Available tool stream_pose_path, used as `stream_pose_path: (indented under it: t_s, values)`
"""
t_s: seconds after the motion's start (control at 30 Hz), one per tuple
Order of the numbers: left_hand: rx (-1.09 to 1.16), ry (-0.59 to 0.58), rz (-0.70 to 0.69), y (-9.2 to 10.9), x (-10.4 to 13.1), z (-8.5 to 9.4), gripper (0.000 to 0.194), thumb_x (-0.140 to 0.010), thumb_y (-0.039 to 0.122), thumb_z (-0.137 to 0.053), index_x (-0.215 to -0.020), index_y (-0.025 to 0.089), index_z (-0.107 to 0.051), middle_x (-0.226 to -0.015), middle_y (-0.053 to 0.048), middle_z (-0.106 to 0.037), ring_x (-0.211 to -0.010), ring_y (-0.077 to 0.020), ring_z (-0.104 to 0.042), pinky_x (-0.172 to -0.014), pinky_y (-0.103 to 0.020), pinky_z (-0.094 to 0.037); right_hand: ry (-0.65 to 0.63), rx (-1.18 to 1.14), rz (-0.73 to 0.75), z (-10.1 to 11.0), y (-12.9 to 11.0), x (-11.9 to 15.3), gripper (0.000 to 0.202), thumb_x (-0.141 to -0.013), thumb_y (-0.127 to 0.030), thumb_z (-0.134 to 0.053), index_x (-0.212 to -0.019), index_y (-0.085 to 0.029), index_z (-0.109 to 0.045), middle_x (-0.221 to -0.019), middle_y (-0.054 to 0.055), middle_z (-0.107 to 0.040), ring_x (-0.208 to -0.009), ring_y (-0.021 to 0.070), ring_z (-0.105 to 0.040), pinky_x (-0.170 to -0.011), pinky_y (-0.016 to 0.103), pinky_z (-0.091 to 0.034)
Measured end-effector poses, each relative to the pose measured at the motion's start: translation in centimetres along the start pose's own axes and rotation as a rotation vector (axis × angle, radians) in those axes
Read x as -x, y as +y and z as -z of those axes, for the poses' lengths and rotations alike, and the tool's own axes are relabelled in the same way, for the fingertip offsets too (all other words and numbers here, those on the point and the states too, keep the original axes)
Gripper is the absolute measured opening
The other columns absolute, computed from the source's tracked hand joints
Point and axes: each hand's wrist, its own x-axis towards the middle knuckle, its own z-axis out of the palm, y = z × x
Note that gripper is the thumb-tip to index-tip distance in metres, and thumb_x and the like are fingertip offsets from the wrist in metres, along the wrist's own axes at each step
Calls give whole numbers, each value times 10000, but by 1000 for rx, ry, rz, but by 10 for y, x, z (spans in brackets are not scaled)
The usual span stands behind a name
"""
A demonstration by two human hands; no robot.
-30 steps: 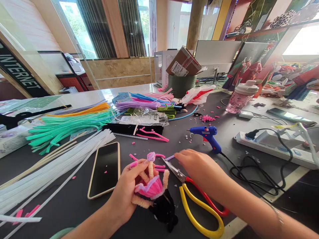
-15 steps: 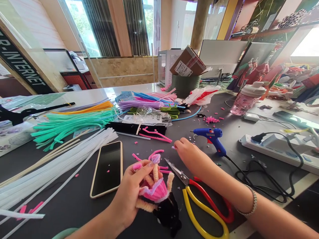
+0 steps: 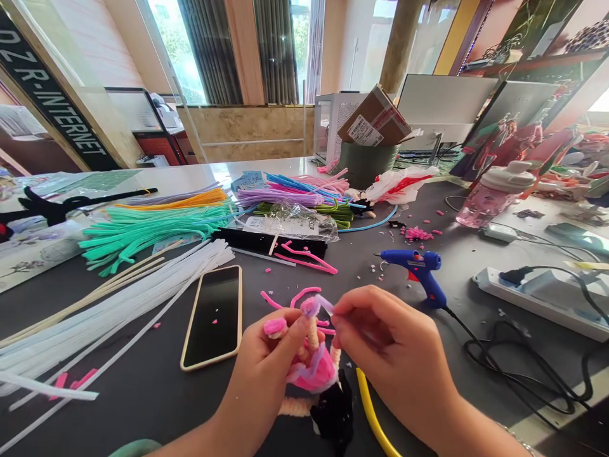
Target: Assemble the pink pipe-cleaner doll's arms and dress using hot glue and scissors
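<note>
Left hand (image 3: 266, 362) is gripping the pink-skirted doll (image 3: 320, 376) by its legs, doll lying between both hands, black end toward the wrists; right hand (image 3: 394, 349) is pinching a lilac strip (image 3: 324, 303) at one foot.

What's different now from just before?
The right hand moved in to a foot of the doll, still pinching a lilac strip. It now hides most of the scissors. The left hand still holds the doll; the glue gun and phone stayed put.
</note>
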Motion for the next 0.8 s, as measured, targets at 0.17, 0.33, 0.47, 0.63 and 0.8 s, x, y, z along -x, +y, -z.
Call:
stream_pose_path:
  t_s: [0.17,0.33,0.47,0.63,0.8]
  values:
    - [-102,-33,-58,3,5,0,330,-788,403,-605,-583,153,-537,-545,37,-468,-478,-68,-399,-440,-166,-336,21,-14,21,-5,-3,-1,83,-753,-95,-587,-718,-170,-587,-589,-25,-604,-451,62,-574,-397,126,-431]
    - [-142,-16,-93,3,5,0,287,-784,384,-607,-615,158,-555,-547,36,-476,-487,-80,-410,-457,-177,-355,19,4,39,-5,-5,-2,89,-745,-86,-587,-698,-160,-602,-599,-11,-620,-469,64,-577,-421,123,-442]
    - [-151,-22,-102,-1,6,1,279,-789,384,-610,-629,162,-555,-544,46,-463,-482,-74,-397,-454,-169,-349,19,14,66,-5,-3,-1,103,-752,-74,-585,-703,-163,-603,-636,-11,-621,-495,62,-584,-447,125,-448]
    - [-136,-35,-109,-5,7,1,278,-785,378,-623,-618,167,-553,-525,55,-451,-452,-65,-380,-463,-173,-367,31,54,116,-4,-3,1,115,-762,-64,-577,-714,-163,-613,-647,-14,-616,-496,50,-568,-458,119,-441]
    - [-40,-62,-84,-5,7,2,284,-773,378,-640,-603,170,-549,-523,58,-463,-419,-52,-369,-465,-176,-391,49,97,156,-3,-4,0,115,-769,-78,-584,-719,-174,-622,-652,-18,-630,-494,46,-552,-479,114,-455]
